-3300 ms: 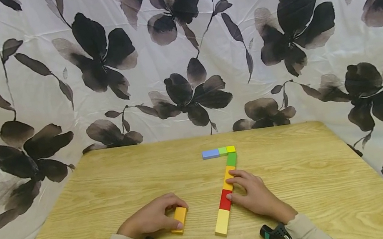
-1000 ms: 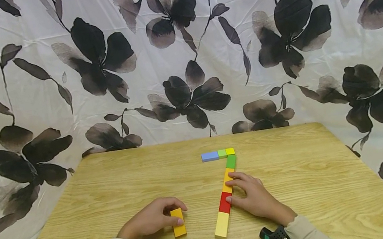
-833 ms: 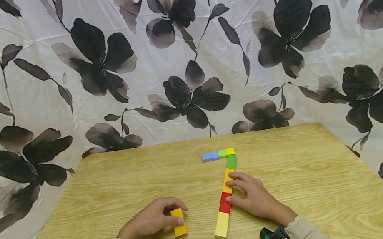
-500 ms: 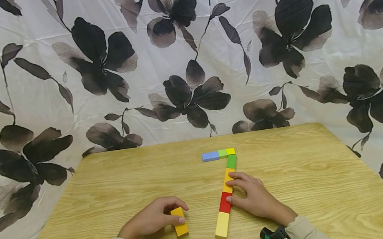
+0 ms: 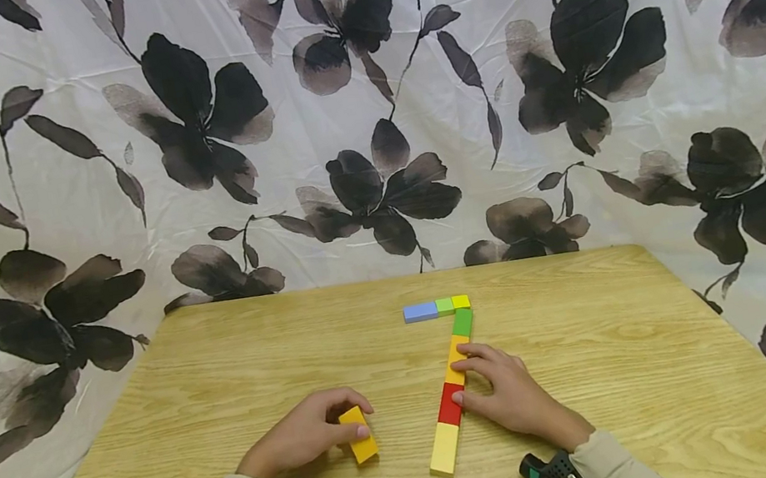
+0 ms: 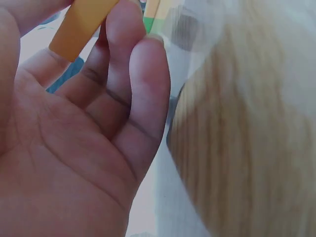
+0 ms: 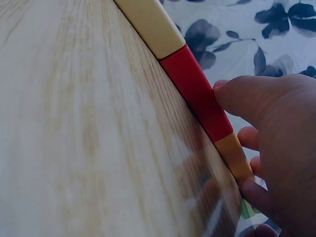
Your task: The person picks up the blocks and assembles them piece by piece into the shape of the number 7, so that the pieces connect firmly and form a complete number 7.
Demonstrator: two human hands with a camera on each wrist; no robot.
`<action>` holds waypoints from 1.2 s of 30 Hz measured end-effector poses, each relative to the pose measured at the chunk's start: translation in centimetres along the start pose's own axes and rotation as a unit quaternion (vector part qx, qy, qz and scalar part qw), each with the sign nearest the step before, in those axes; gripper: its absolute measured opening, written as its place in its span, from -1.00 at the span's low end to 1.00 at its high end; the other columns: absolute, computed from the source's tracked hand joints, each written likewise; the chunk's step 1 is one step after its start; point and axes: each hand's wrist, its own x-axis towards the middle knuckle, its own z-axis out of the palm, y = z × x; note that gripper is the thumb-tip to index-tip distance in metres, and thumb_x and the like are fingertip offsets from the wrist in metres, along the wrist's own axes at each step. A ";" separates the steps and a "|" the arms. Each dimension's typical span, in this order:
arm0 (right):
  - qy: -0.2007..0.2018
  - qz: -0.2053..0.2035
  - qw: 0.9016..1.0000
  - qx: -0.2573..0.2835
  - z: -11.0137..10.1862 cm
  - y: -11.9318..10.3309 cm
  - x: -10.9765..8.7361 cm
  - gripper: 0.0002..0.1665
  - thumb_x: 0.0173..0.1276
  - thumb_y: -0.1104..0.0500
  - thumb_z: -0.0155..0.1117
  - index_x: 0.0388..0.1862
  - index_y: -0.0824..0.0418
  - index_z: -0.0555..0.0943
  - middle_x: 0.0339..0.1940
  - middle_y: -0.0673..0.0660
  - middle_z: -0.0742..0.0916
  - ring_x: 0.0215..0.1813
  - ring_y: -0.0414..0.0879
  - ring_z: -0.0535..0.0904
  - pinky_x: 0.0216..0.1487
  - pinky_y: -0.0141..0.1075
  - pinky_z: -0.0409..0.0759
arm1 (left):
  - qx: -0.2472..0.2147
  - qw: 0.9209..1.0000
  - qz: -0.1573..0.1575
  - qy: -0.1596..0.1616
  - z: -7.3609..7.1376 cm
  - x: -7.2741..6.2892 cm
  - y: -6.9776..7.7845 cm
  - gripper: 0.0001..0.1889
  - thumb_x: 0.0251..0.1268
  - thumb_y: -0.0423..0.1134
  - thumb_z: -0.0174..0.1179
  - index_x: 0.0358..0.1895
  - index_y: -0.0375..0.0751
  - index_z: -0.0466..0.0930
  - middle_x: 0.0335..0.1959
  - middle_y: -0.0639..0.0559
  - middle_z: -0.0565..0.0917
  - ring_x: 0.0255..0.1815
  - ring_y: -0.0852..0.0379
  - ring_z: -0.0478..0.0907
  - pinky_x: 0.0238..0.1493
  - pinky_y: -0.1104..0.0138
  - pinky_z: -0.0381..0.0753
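My left hand (image 5: 302, 434) pinches an orange block (image 5: 359, 437) between thumb and fingers, left of a line of blocks. In the left wrist view that block (image 6: 84, 27) sticks out beyond the fingers, with the palm facing the camera. Resting along the line's right side is my right hand (image 5: 519, 394). Its thumb tip touches the red block (image 5: 451, 403), and its fingertips lie at the orange-yellow block (image 5: 457, 359) beyond. In the right wrist view the thumb presses near the edge of the red block (image 7: 197, 94), beside the cream block (image 7: 153, 27).
The line runs from a pale yellow block (image 5: 445, 448) nearest me up to a green block (image 5: 463, 322). At its far end a yellow block (image 5: 461, 302), a light green block (image 5: 445, 307) and a blue block (image 5: 421, 312) form a short row leftward on the wooden table (image 5: 256, 345).
The orange block in my left hand has turned, its near end swinging to the right, and has shifted slightly away from me. My right hand and the line of blocks keep their places.
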 end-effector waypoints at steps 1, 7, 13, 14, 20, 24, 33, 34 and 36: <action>0.000 0.000 1.000 -0.001 0.0 0.0 0.0 -0.45 0.36 -0.14 0.38 0.24 0.08 0.64 0.45 0.08 0.47 0.48 0.08 0.30 0.27 0.18 0.19 | -0.001 1.000 -0.001 0.004 0.0 0.0 0.0 -0.76 0.44 -0.16 0.25 0.08 -0.12 0.62 0.10 -0.04 0.60 0.20 -0.02 0.47 0.10 0.26 0.45; -0.001 0.002 1.000 0.000 -0.1 -0.1 0.1 -0.45 0.36 -0.13 0.38 0.24 0.07 0.64 0.45 0.08 0.46 0.49 0.08 0.30 0.27 0.18 0.19 | -0.003 1.000 0.005 0.028 0.0 0.1 0.0 -0.78 0.46 -0.18 0.23 0.05 -0.17 0.61 0.05 -0.09 0.61 0.04 -0.04 0.51 0.02 0.29 0.48; 0.002 0.002 1.000 0.001 -0.1 -0.2 0.1 -0.45 0.35 -0.13 0.39 0.24 0.07 0.64 0.45 0.09 0.47 0.49 0.08 0.29 0.27 0.17 0.19 | -0.009 0.999 0.014 0.036 0.1 0.1 0.1 -0.80 0.48 -0.22 0.21 0.03 -0.23 0.58 0.03 -0.13 0.59 0.05 -0.06 0.49 0.01 0.31 0.49; 0.002 0.002 1.000 0.001 -0.1 -0.2 0.1 -0.45 0.35 -0.13 0.39 0.24 0.07 0.64 0.45 0.09 0.47 0.49 0.08 0.29 0.27 0.17 0.19 | -0.009 0.999 0.016 0.037 0.1 0.1 0.1 -0.80 0.48 -0.22 0.20 0.02 -0.24 0.58 0.02 -0.14 0.59 0.05 -0.05 0.49 0.01 0.31 0.49; 0.002 0.000 1.000 -0.001 0.0 -0.2 0.0 -0.46 0.36 -0.13 0.38 0.24 0.07 0.64 0.45 0.09 0.47 0.48 0.09 0.30 0.26 0.18 0.20 | -0.031 0.999 0.014 0.042 0.3 0.1 0.0 -0.80 0.49 -0.25 0.19 -0.02 -0.33 0.53 -0.06 -0.17 0.54 -0.17 -0.04 0.58 -0.16 0.21 0.65; 0.001 0.001 1.000 -0.001 0.0 -0.2 -0.1 -0.46 0.36 -0.13 0.38 0.24 0.06 0.64 0.45 0.09 0.47 0.48 0.08 0.30 0.26 0.18 0.20 | -0.048 0.997 -0.002 0.052 0.3 0.0 0.0 -0.76 0.50 -0.20 0.19 0.02 -0.32 0.54 -0.05 -0.18 0.53 -0.26 -0.08 0.65 -0.25 0.15 0.70; 0.001 0.002 1.000 -0.002 0.1 -0.2 0.0 -0.46 0.36 -0.15 0.37 0.24 0.05 0.64 0.45 0.08 0.47 0.48 0.08 0.30 0.27 0.20 0.20 | -0.061 0.995 -0.010 0.077 0.0 -0.1 0.0 -0.75 0.45 -0.19 0.24 0.01 -0.29 0.60 -0.01 -0.17 0.54 -0.23 -0.06 0.66 -0.23 0.17 0.71; 0.001 0.001 1.000 -0.002 0.1 -0.2 0.0 -0.46 0.37 -0.15 0.37 0.24 0.05 0.64 0.45 0.08 0.47 0.48 0.08 0.30 0.27 0.20 0.20 | -0.068 0.995 -0.011 0.077 0.0 -0.1 0.0 -0.74 0.44 -0.20 0.25 0.02 -0.30 0.59 -0.01 -0.18 0.54 -0.21 -0.07 0.67 -0.21 0.16 0.71; 0.001 0.001 1.000 -0.003 0.1 -0.3 0.0 -0.46 0.36 -0.15 0.37 0.24 0.05 0.65 0.45 0.08 0.47 0.48 0.09 0.31 0.27 0.20 0.20 | -0.078 0.994 -0.012 0.075 -0.1 -0.1 -0.1 -0.70 0.41 -0.21 0.28 0.05 -0.34 0.57 0.01 -0.19 0.53 -0.16 -0.07 0.66 -0.17 0.15 0.71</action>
